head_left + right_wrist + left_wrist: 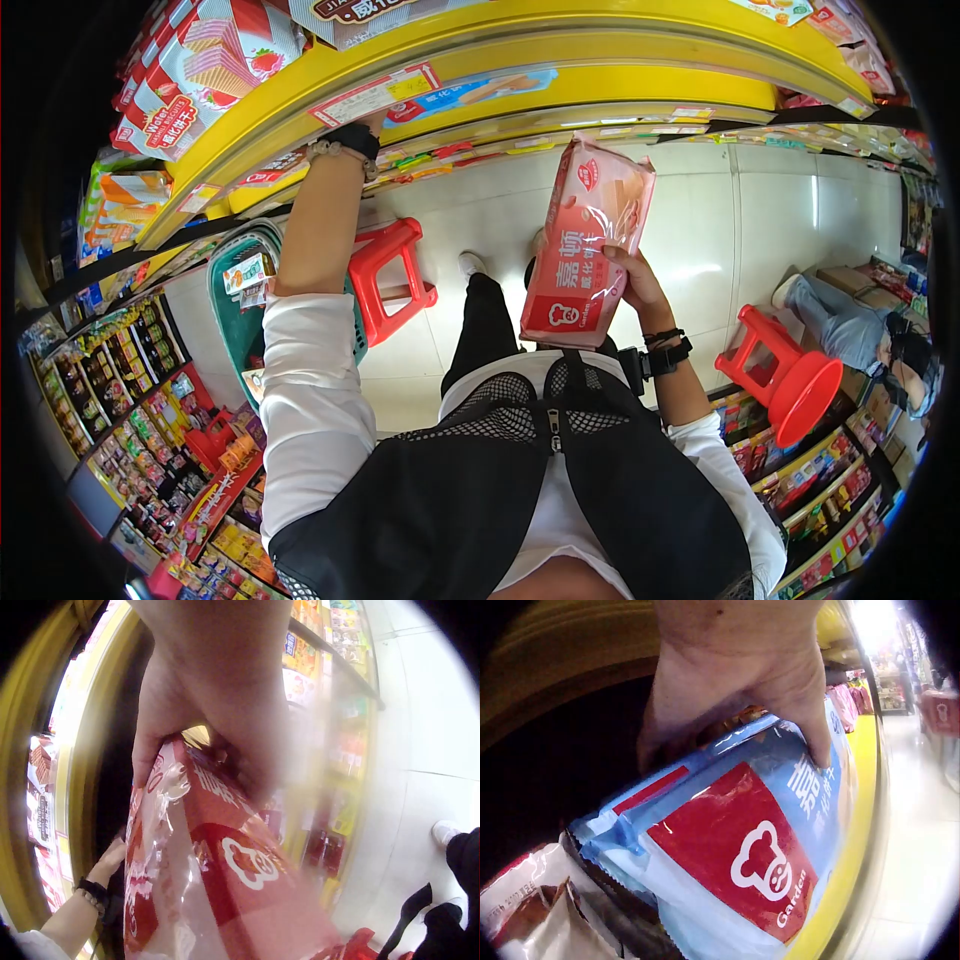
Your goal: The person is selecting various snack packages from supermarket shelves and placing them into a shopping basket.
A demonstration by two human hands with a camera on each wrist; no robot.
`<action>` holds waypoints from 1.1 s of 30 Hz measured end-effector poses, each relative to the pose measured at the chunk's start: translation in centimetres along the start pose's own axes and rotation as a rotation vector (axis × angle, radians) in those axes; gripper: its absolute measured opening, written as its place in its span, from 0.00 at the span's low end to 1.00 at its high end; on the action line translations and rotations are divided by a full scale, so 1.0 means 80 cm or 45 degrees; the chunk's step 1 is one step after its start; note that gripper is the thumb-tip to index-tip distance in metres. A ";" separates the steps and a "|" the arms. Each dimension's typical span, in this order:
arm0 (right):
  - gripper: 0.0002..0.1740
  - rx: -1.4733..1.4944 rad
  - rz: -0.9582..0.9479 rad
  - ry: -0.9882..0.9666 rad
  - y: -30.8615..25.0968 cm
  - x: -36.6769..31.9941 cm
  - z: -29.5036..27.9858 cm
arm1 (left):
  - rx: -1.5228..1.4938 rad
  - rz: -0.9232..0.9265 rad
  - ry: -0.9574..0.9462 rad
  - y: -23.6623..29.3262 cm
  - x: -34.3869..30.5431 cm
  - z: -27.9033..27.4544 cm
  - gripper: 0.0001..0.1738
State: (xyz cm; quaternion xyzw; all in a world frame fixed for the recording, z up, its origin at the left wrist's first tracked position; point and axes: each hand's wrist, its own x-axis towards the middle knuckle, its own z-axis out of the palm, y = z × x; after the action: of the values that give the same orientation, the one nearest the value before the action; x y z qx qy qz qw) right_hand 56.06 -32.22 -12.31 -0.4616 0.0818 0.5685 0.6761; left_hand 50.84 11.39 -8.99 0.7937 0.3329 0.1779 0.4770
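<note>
My right hand (640, 283) holds a pink Garden wafer biscuit packet (578, 245) upright in front of my body, with the thumb across its front. In the right wrist view that hand (214, 705) straddles the top end of the packet (187, 885). Reaching into the yellow shelf, my left hand (739, 686) grips a blue Garden wafer biscuit packet (727, 862) from above. Its thumb lies over the printed front, and the other fingers go behind the packet, mostly hidden. Only part of the blue packet (490, 92) shows under the shelf edge in the head view.
A green shopping basket (232, 330) stands on the floor at left, beside a red stool (388, 280). Another red stool (790, 375) is at right, near a person in jeans (835, 315). Strawberry wafer packs (215, 75) fill the upper shelf; snack racks (140, 430) line the lower left.
</note>
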 end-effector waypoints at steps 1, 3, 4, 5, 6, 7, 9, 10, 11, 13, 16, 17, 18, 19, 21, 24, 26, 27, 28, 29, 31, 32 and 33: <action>0.32 -0.001 0.000 -0.001 0.001 0.000 0.000 | 0.000 -0.007 0.005 0.000 -0.002 -0.002 0.35; 0.32 0.008 0.008 -0.009 0.003 0.000 -0.002 | -0.001 -0.021 0.015 0.002 -0.008 -0.005 0.35; 0.32 0.007 0.009 -0.009 0.003 0.000 -0.001 | -0.001 -0.028 0.019 0.003 -0.005 -0.003 0.35; 0.32 0.003 0.006 0.004 0.004 0.000 0.000 | -0.001 -0.034 0.023 0.004 -0.005 -0.003 0.35; 0.32 -0.003 0.003 0.017 0.004 0.000 0.001 | -0.002 -0.041 0.028 0.005 -0.003 -0.002 0.35; 0.32 -0.003 0.003 0.017 0.004 0.000 0.001 | -0.002 -0.047 0.032 0.006 -0.004 -0.002 0.35; 0.32 -0.012 -0.004 0.002 0.005 0.000 0.000 | -0.004 -0.062 0.039 0.007 -0.004 -0.002 0.35; 0.32 -0.012 -0.003 0.002 0.006 0.000 0.000 | -0.003 -0.070 0.043 0.008 -0.006 -0.003 0.35; 0.31 -0.005 0.003 0.003 0.007 0.000 -0.001 | -0.003 -0.078 0.047 0.009 -0.006 -0.003 0.35; 0.31 0.003 0.007 0.005 0.006 0.000 0.000 | -0.003 -0.090 0.052 0.012 -0.007 -0.004 0.35; 0.30 0.009 -0.015 0.016 0.004 -0.002 0.005 | -0.003 -0.102 0.047 0.019 -0.009 0.003 0.35; 0.30 0.028 -0.022 0.017 0.005 -0.004 0.004 | -0.005 -0.107 0.030 0.021 -0.009 0.013 0.35; 0.30 0.035 -0.024 0.001 0.004 -0.003 0.006 | -0.005 -0.113 0.034 0.024 -0.010 0.013 0.36; 0.30 0.044 -0.031 0.014 0.005 -0.003 0.007 | -0.007 -0.115 0.021 0.026 -0.016 0.016 0.36; 0.29 0.050 -0.052 0.011 0.007 -0.001 0.003 | -0.009 -0.112 -0.020 0.031 -0.018 0.021 0.36; 0.28 0.077 -0.041 0.008 0.009 -0.002 -0.004 | 0.002 -0.104 -0.122 0.033 -0.004 0.024 0.36; 0.26 0.154 -0.070 0.085 0.019 -0.005 -0.021 | 0.026 -0.083 -0.243 0.036 -0.003 0.017 0.36; 0.25 0.147 -0.048 0.027 0.016 -0.001 -0.023 | 0.030 -0.090 -0.242 0.041 -0.008 0.025 0.36; 0.25 0.166 -0.044 -0.002 0.017 0.001 -0.026 | 0.035 -0.086 -0.282 0.038 0.000 0.016 0.36; 0.24 0.213 -0.097 0.004 0.021 0.002 -0.031 | 0.052 -0.065 -0.361 0.041 0.002 0.018 0.36; 0.24 0.206 -0.111 -0.007 0.019 0.004 -0.037 | 0.065 -0.065 -0.394 0.046 0.000 0.022 0.36; 0.23 0.200 -0.121 -0.021 0.022 0.004 -0.048 | 0.080 -0.064 -0.429 0.049 -0.004 0.020 0.36; 0.24 0.179 -0.123 -0.024 0.021 0.005 -0.053 | 0.091 -0.060 -0.460 0.055 -0.017 0.022 0.36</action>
State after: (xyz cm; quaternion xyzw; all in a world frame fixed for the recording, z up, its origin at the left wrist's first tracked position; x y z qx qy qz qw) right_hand 56.51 -35.12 -15.84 -0.4112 0.0928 0.5325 0.7340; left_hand 52.48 7.90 -5.90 0.8212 0.2665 0.0093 0.5046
